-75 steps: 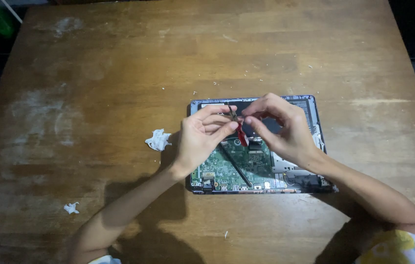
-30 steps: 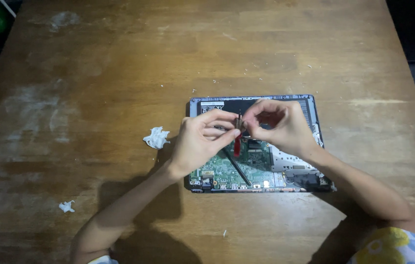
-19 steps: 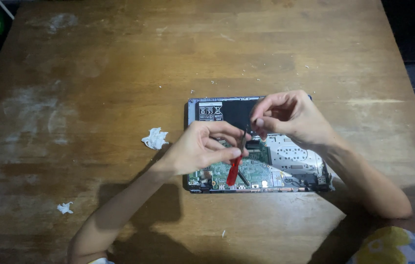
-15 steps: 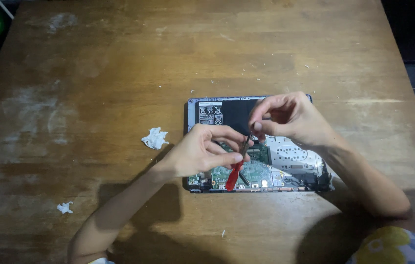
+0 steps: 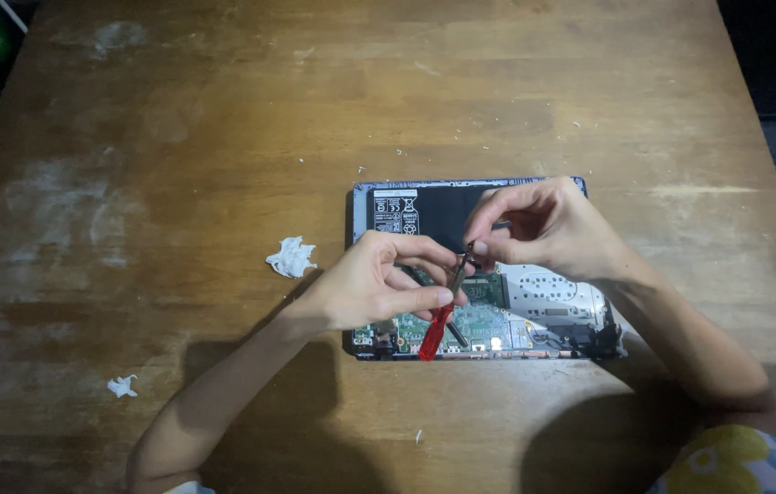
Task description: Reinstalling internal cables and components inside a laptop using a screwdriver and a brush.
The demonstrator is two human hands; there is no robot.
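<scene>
A: What is held by the 2 hands?

B: A red-handled screwdriver (image 5: 436,327) is gripped by the left hand (image 5: 371,284), fingers closed around its shaft. The tip is pinched by the right hand (image 5: 545,229), thumb and forefinger drawn narrow; whether a screw is held there cannot be told.

A: Where is the work placed?

B: Both hands are held just above the opened laptop (image 5: 484,270), which is laid near the middle of the wooden table (image 5: 223,137).

A: How far along is it judged to be?

B: The bottom cover is already off; the black battery (image 5: 424,212) and green circuit board (image 5: 479,320) are exposed and still seated.

A: And the room around?

B: 2 crumpled paper scraps (image 5: 291,257) are seen to the left, well apart. The table edges are kept far off, and open wood is left on every side.
</scene>
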